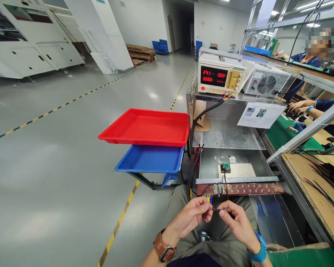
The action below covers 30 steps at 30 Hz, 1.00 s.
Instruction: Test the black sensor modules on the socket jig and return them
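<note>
Above my lap, my left hand and my right hand pinch a thin black cable between them. Reddish wire shows at its end by the left fingertips. Just beyond the hands runs a dark red terminal strip with a row of metal screws. Behind it, in a metal tray, lies a pale plate carrying a small green round part. A black lead drops from that part over the strip towards my right hand; whether it is the held cable I cannot tell.
A power supply with red digits stands on the metal shelf, beside a second unit with a fan. Left of these are a red tray and a blue tray. Black cables lie on the right bench; a co-worker's hands are beyond.
</note>
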Tool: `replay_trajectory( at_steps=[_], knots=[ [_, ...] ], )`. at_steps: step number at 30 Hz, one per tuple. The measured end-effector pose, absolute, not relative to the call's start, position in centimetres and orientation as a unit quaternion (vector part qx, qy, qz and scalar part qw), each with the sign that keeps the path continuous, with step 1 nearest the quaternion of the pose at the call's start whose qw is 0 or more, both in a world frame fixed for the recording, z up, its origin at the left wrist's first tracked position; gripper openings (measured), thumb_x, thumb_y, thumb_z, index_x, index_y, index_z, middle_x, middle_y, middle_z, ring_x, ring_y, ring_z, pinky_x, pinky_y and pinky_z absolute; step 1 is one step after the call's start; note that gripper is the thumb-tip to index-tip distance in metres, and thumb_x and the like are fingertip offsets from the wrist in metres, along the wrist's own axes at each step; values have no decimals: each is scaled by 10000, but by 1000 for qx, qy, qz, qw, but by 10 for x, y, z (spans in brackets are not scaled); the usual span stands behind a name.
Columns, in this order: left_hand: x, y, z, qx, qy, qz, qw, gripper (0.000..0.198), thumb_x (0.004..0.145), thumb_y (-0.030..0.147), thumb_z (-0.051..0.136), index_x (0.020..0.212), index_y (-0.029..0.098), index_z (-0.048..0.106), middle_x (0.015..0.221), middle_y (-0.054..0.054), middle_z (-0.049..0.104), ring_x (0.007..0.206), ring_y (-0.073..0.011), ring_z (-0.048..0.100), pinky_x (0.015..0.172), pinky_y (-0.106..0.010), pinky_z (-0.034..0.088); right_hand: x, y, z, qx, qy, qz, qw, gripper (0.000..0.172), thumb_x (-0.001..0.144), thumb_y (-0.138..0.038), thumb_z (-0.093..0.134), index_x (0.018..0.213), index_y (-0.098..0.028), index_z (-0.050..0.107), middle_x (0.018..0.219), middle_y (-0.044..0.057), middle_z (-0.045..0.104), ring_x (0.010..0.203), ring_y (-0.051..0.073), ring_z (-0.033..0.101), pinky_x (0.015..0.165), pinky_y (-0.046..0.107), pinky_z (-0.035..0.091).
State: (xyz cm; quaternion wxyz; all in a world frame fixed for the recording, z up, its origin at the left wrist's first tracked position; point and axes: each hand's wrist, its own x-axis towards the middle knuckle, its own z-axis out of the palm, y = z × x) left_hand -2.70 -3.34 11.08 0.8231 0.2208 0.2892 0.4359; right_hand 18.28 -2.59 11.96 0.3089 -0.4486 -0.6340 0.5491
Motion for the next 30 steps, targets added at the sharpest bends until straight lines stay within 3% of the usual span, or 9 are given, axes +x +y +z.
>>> replay_trajectory(
  at_steps=[6,10,19,22,25,30],
  knots=[
    [-21,-45,84,124,266,394,871,380,655,357,876,737,144,572,640,-1,564,544,-90,531,584,-231,428,183,-27,108,-415,-633,583,296,394,926,-538,629,913,-155,720,741,22,606,673,145,482,623,243,366],
    [-15,-47,66,118,326,405,846,360,696,391,803,728,134,554,584,52,419,472,-48,390,501,-190,332,172,-29,96,-423,-622,592,288,418,932,-552,605,923,-144,698,697,5,574,612,129,446,575,231,345],
    [-13,-50,34,227,575,548,563,392,835,516,643,1045,184,628,680,37,582,524,-96,494,497,-201,381,135,-29,66,-556,-693,356,289,321,995,-397,464,807,-179,606,620,-13,565,552,136,496,559,237,309],
    [-13,-51,36,353,624,517,468,312,890,453,578,1035,197,682,828,-32,688,691,-163,615,680,-278,494,127,-24,62,-558,-722,309,267,280,988,-329,441,787,-191,578,621,-10,585,551,140,529,566,243,297],
    [-11,-49,40,494,649,452,361,320,966,387,444,1087,217,686,1057,-87,711,948,-230,670,851,-351,514,121,-21,62,-568,-747,258,230,254,981,-279,416,782,-196,549,610,-5,588,532,145,545,555,257,266],
    [-10,-47,45,585,663,356,303,329,983,264,386,1182,225,645,1100,-85,689,986,-230,672,846,-337,519,115,-20,65,-582,-767,216,161,211,972,-219,414,816,-185,553,621,15,619,555,159,597,543,280,208]
  ],
)
